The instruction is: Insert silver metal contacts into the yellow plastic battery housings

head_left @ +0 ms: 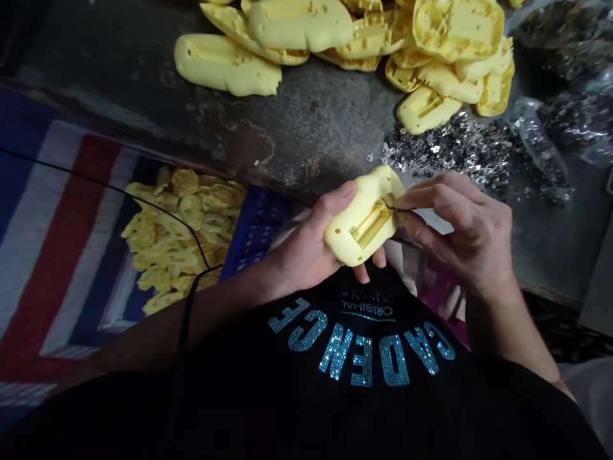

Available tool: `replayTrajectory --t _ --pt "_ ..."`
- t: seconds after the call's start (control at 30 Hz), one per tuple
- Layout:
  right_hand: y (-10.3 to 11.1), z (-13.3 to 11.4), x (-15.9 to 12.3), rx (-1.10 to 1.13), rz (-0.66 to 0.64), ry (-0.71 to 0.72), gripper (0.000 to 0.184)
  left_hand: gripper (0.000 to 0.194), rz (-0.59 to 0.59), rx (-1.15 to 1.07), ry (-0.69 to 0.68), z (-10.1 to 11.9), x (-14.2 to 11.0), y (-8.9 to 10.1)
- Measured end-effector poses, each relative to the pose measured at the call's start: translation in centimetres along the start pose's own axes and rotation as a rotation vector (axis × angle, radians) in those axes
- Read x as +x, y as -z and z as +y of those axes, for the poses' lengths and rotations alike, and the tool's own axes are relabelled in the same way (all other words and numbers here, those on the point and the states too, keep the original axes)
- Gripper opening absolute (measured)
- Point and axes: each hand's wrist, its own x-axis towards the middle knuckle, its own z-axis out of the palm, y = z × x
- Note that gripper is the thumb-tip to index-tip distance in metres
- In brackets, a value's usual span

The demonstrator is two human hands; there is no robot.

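Observation:
My left hand [306, 252] is closed around a yellow plastic housing half [346, 220], thumb on its upper edge and fingers underneath. The housing has an open battery compartment facing up, with a small metal spring contact [354, 231] at its lower left end. With thumb and fingertips, my right hand [472, 233] pinches a thin dark metal piece [393, 209] against the compartment's upper right end. Its exact form is mostly hidden by the fingers. Beyond the right hand, small metal contacts [450, 150] lie in a loose heap on the dark worktable [306, 115].
Several yellow housings [301, 25] are piled along the table's far side. Clear plastic bags [569, 83] of metal parts lie at right. Lower left, a blue crate [253, 223] stands beside many yellow parts [186, 223]. A black cable [143, 201] crosses the left side.

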Motion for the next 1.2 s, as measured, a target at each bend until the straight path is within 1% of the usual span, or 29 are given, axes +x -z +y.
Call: replayTrajectory --t 0.1,0.2,0.33,0.47,0.6,0.7,0.83,0.9,1.0,1.1,1.2 --pt "0.2 -0.1 0.1 -0.065 -0.047 0.01 0.016 0.066 0.003 0.0 0.014 0.0 -0.1 -0.1" --pt "0.4 -0.3 0.1 -0.086 -0.06 0.056 0.019 0.069 0.015 0.0 0.03 0.1 -0.1 -0.3" --pt "0.9 -0.7 0.2 -0.151 -0.075 0.079 0.019 0.071 -0.004 -0.011 0.05 0.4 0.0 -0.5" --pt "1.2 -1.0 0.3 -0.203 -0.077 0.1 0.017 0.066 -0.006 -0.038 0.073 0.6 0.0 -0.7" --pt "1.2 -1.0 0.4 -0.219 -0.122 0.093 0.016 0.063 -0.012 -0.066 0.081 0.6 0.0 -0.8" --pt "1.1 -0.9 0.6 -0.248 -0.139 0.14 0.018 0.063 -0.02 -0.067 0.082 0.6 0.0 -0.8" --pt "1.1 -0.7 0.7 -0.277 -0.136 0.251 0.024 0.061 -0.045 -0.096 0.105 0.6 0.1 -0.8" --pt "1.0 -0.8 0.6 -0.281 -0.127 0.257 0.026 0.063 -0.048 -0.107 0.102 0.6 0.2 -0.8" --pt "0.9 -0.9 0.0 -0.257 -0.087 0.219 0.03 0.063 -0.042 -0.141 0.116 0.7 0.4 -0.8" --pt "0.5 -0.6 -0.8 -0.18 0.022 0.159 0.031 0.06 -0.039 -0.173 0.116 0.7 0.4 -0.8" --pt "0.1 0.1 -1.2 -0.093 0.125 0.081 0.025 0.063 -0.037 -0.151 0.098 0.6 0.2 -0.8"
